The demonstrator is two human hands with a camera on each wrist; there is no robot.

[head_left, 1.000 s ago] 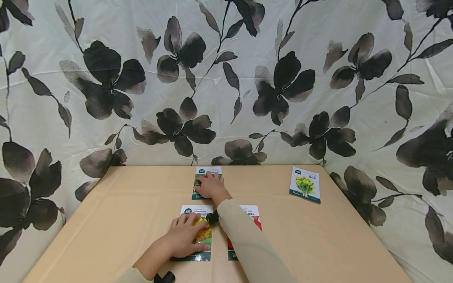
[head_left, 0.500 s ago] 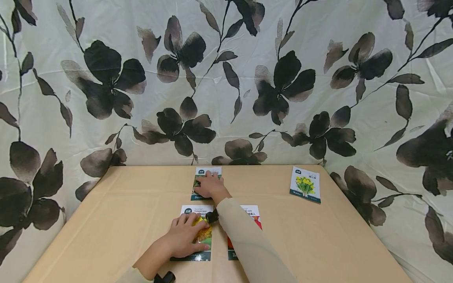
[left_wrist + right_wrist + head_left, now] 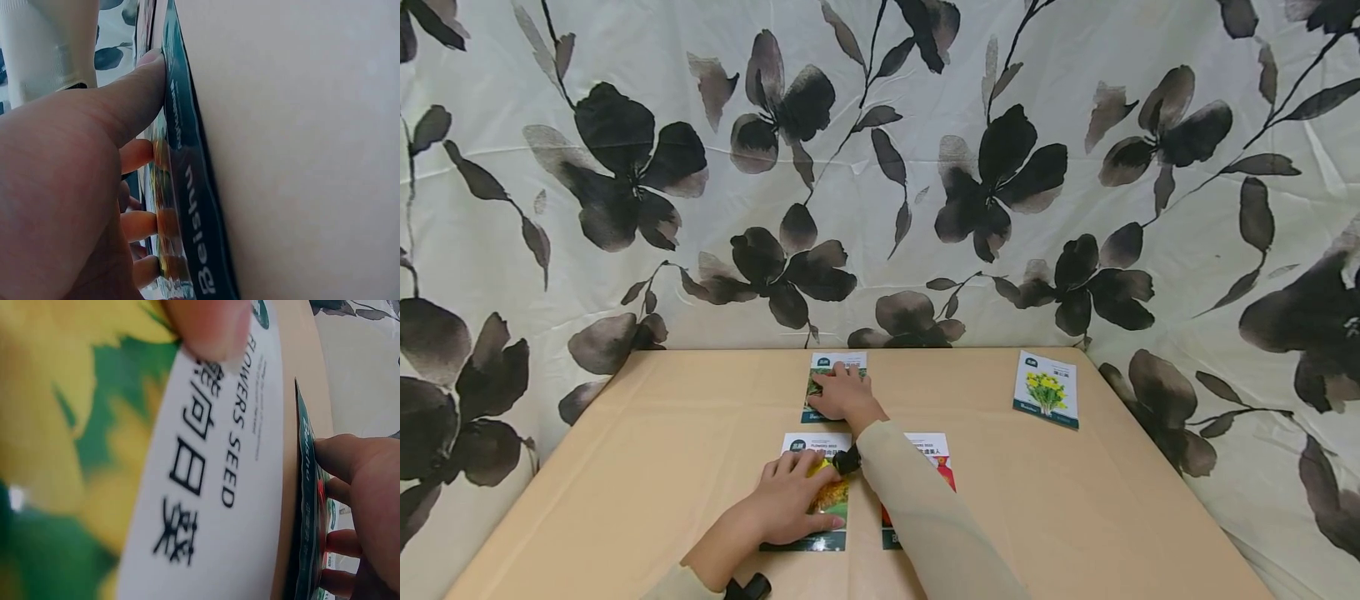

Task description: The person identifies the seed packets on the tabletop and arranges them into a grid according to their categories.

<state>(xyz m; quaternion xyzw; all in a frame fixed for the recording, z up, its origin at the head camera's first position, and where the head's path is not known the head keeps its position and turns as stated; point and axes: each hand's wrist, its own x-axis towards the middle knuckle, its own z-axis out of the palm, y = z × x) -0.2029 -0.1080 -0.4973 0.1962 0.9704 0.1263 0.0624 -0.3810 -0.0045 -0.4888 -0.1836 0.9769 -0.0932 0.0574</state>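
My left hand (image 3: pixel 790 504) lies with spread fingers on a flower seed packet (image 3: pixel 820 542) with yellow blooms and a dark green bottom band. In the left wrist view its thumb and fingertips press on the packet's printed face. Farther away, my right hand (image 3: pixel 848 397) rests on another seed packet (image 3: pixel 817 414), covering most of its picture. The right wrist view shows thumb and fingertips touching that packet's dark lower band (image 3: pixel 306 512) and red-and-green print. Under the right forearm, a red-flowered packet (image 3: pixel 942 455) is partly hidden.
A packet with yellow flowers (image 3: pixel 1046 390) lies slightly turned at the table's far right. The tan tabletop (image 3: pixel 647 450) ends against a white cloth (image 3: pixel 880 208) with dark flower prints. The right sleeve (image 3: pixel 932 517) crosses over the near packets.
The far packet has slid slightly to the left under my right hand. My left hand and the near packets have stayed in place.
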